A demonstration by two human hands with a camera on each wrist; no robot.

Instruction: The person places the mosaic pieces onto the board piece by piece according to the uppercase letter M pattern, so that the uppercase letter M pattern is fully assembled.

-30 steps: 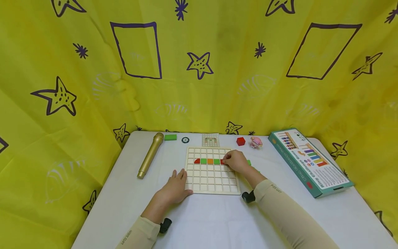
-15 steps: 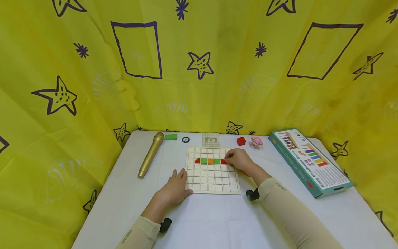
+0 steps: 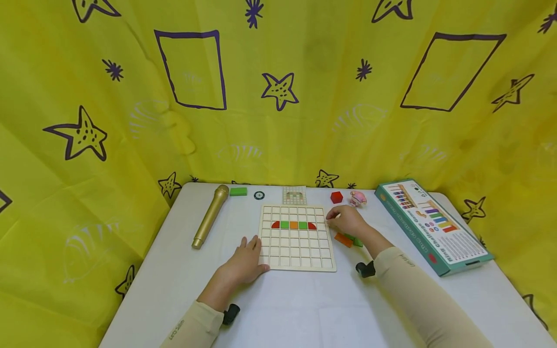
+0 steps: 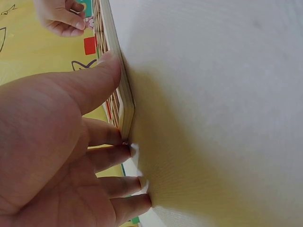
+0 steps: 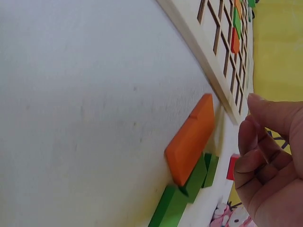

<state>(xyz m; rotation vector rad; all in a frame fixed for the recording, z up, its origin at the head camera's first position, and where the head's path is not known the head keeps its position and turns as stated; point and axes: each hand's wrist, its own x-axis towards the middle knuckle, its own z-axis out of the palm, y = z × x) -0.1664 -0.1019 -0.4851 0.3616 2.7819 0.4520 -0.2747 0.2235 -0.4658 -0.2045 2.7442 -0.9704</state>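
**Yellow curtain (image 3: 322, 135), white table (image 3: 300, 309): orange block (image 3: 343, 239) below the right hand (image 3: 348, 221)**

The orange block lies flat on the table, off the right side of the grid board (image 3: 295, 249), on the person's side of the right hand. Its long axis runs diagonally, the far-left end pointing toward the board. Green blocks (image 3: 357, 241) sit just beside it to the right; contact cannot be confirmed. The right hand is the nearer one: fingers loosely curled, nothing visible in its grasp. The left hand (image 3: 243, 263) is well apart, fingers extended along the board's left edge, thumb against its near edge, gripping nothing.

The board carries a row of five coloured pieces (image 3: 294, 225). A gold microphone (image 3: 210, 220) lies left; a teal box (image 3: 432, 227), right. Star prints mark the curtain.
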